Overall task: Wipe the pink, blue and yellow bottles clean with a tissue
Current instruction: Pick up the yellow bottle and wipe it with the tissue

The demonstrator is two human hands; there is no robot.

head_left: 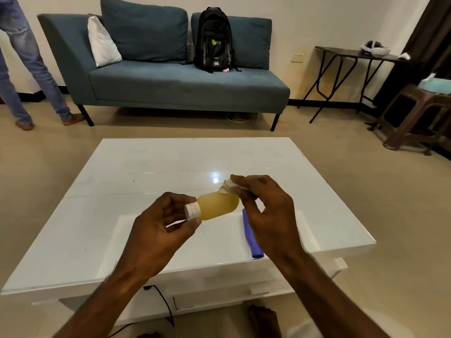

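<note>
The yellow bottle (217,206) lies sideways in the air above the white table (146,172), its white cap (192,211) pointing left. My left hand (161,228) pinches the cap end between thumb and fingers. My right hand (263,206) pinches a crumpled white tissue (228,187) against the bottle's rounded base. A blue bottle (251,236) lies flat on the table, partly hidden under my right hand. No pink bottle shows on the table.
A blue sofa (170,81) with a black backpack (214,40) stands behind the table. A person's legs (24,69) are at the far left. A dark folding table (353,69) and a brown stool (415,113) stand right. A black cable (163,306) hangs below the table.
</note>
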